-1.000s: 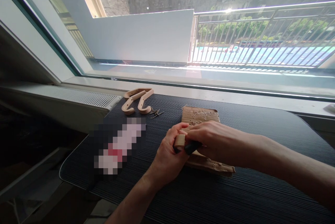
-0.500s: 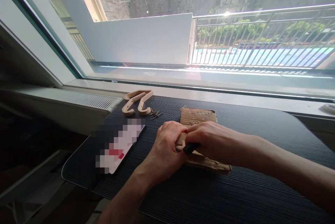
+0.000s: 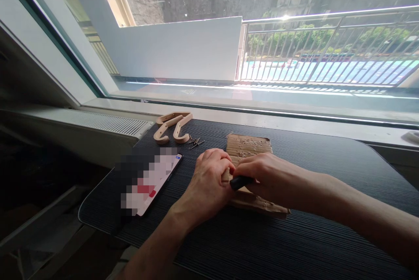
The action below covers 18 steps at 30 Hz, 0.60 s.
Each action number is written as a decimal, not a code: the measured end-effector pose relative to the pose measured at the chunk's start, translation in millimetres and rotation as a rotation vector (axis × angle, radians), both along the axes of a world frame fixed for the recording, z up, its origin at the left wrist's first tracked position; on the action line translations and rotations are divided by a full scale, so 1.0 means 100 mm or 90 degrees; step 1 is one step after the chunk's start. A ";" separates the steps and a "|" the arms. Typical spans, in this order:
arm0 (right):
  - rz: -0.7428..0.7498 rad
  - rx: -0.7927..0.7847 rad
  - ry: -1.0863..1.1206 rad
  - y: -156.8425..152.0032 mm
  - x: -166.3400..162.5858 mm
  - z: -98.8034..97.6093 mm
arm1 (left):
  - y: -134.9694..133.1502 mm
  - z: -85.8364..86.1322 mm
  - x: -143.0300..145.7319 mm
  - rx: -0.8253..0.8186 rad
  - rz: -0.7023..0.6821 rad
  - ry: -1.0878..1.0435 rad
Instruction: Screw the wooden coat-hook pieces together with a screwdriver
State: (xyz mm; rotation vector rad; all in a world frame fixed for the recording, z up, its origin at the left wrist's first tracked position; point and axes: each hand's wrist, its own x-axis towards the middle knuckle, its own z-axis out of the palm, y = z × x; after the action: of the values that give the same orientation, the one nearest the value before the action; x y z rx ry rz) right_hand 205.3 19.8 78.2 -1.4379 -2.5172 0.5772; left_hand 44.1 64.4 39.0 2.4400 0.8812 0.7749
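My right hand [image 3: 263, 169] is closed around a tool with a short black handle [image 3: 241, 182]; its working end is hidden under the fingers. Against it, my left hand [image 3: 209, 173] has its fingers curled over a pale wooden piece [image 3: 225, 176], most of which the hands cover. Both hands are above a worn sheet of corrugated cardboard [image 3: 248, 144], its surface pitted with holes. Its torn near edge sticks out below my right wrist.
Light wooden hook-shaped pieces [image 3: 182, 127] lie at the dark table's [image 3: 327, 158] far left, beside several screws [image 3: 196, 142]. A phone [image 3: 159, 184], partly blurred out, rests left of my hands. A window sill [image 3: 294, 125] and radiator [image 3: 108, 124] border the table.
My right hand has shifted very slightly, and the black handle lies a little flatter. My left fingers have moved slightly over the wooden piece, covering more of it. The cardboard stays put.
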 end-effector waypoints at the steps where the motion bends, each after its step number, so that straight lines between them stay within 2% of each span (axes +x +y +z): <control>1: 0.002 0.002 0.006 -0.01 0.00 0.00 | 0.00 -0.01 0.00 0.006 -0.002 -0.001; 8: 0.041 0.014 0.052 -0.06 0.00 0.05 | 0.01 -0.03 -0.01 0.062 -0.007 0.011; 18: 0.044 0.044 0.045 -0.14 -0.02 0.10 | 0.03 0.02 -0.01 0.038 -0.047 0.015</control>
State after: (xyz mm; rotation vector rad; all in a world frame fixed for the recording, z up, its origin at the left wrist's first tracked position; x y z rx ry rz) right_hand 203.4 5.4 88.6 -1.2873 -2.5142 0.5366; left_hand 43.0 67.2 40.6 2.5231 0.7827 0.7575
